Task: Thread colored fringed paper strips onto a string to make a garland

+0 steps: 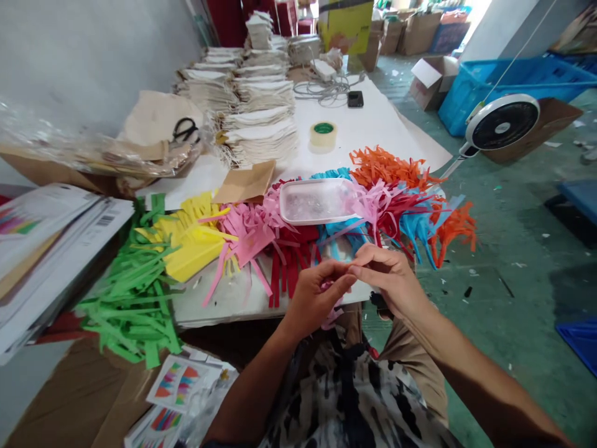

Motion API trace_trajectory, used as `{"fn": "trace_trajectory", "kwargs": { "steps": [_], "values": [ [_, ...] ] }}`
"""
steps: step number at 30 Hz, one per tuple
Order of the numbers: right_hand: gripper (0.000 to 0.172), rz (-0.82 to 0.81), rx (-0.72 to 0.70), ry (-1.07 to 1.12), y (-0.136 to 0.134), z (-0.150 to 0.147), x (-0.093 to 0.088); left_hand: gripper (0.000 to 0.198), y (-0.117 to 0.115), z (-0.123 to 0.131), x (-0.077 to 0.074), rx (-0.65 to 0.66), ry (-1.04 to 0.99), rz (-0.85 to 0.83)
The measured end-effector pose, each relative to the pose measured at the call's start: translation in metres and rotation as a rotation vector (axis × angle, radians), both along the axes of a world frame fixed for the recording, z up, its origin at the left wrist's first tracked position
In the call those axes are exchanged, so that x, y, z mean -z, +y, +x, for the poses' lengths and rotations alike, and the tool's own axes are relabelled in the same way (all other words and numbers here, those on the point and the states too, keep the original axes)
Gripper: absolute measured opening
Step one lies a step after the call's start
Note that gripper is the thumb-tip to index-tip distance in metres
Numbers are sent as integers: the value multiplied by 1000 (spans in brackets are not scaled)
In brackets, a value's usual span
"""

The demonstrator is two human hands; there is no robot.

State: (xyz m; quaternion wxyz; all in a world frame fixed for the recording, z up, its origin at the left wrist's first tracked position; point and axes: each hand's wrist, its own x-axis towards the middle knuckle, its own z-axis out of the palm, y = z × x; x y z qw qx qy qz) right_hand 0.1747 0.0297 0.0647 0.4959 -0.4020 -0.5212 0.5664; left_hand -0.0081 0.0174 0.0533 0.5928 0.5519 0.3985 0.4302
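1. Pink paper fringe (332, 312) sits right between the two hands, off the near edge of the white table (224, 305) and above the person's lap. Only small pink scraps show, peeking out under the left fingers.
2. Left hand (314, 298) is curled tight, thumb and fingertips pinched on the pink piece. Right hand (392, 280) comes in from the other side, thumb and forefinger closed on the same spot, so the two sets of fingertips touch.
3. Risk one, as I read it: the strips are thin and cut deep. If the hands pull apart or twist against each other, the paper could tear at the pinch.
4. Risk two: nothing supports the piece from below. Should either pinch loosen, it could drop into the lap or onto the floor beside the right forearm.
5. Just beyond the fingertips hangs the red fringe pile (289, 249), its strips dangling over the table edge. A forward nudge of the left knuckles could snag them and drag the pile off.
6. Farther out from both hands, a white plastic tray (282, 208) of small clear bits rests on top of the loose fringe. That is a soft, uneven seat; tugging paper from beneath it could tip it and spill the contents.
7. Off to the right hand's far side, blue fringe (415, 227) and orange fringe (454, 230) already overhang the corner, and a brush of the wrist could send them down.
8. Well left of the left hand, yellow fringe (191, 239) and green fringe (135, 292) lie out of harm's way.
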Motion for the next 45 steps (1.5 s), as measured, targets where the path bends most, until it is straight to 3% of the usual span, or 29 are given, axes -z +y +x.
{"fn": "trace_trajectory", "kwargs": {
  "steps": [3,7,11,14,16,18,20,22,26,29,34,40,43,45],
  "values": [
    [19,-158,-29,77,-5,16,-2,33,-3,3,-1,118,83,37],
    [15,-2,174,-41,-9,41,-8,38,0,12,-2,261,137,24],
    [17,48,355,-29,12,66,-28,39,21,21,-4,288,307,126],
    [15,203,554,-33,36,82,-56,29,48,17,-10,217,494,362],
    [9,449,726,-105,49,88,-71,25,68,8,-15,60,663,594],
    [8,684,812,-212,56,88,-75,29,87,-2,-17,-103,888,780],
    [11,806,768,-372,60,83,-63,29,103,-10,-14,-169,1091,864],
    [9,829,628,-595,63,76,-37,20,115,-14,-7,-144,1208,880],
    [13,821,254,-915,64,66,26,20,124,-19,3,-120,1275,871],
    [14,814,66,-1012,62,61,54,21,124,-25,2,-155,1290,874],
    [20,839,-75,-1141,61,62,62,21,123,-39,-1,-176,1286,857],
    [21,841,-24,-1292,62,76,60,22,121,-39,-2,-175,1224,832],
    [22,856,31,-1358,61,77,58,42,104,-35,-10,-226,1100,865],
    [22,863,71,-1351,57,70,52,40,83,-35,-15,-220,974,907]
  ]
}}
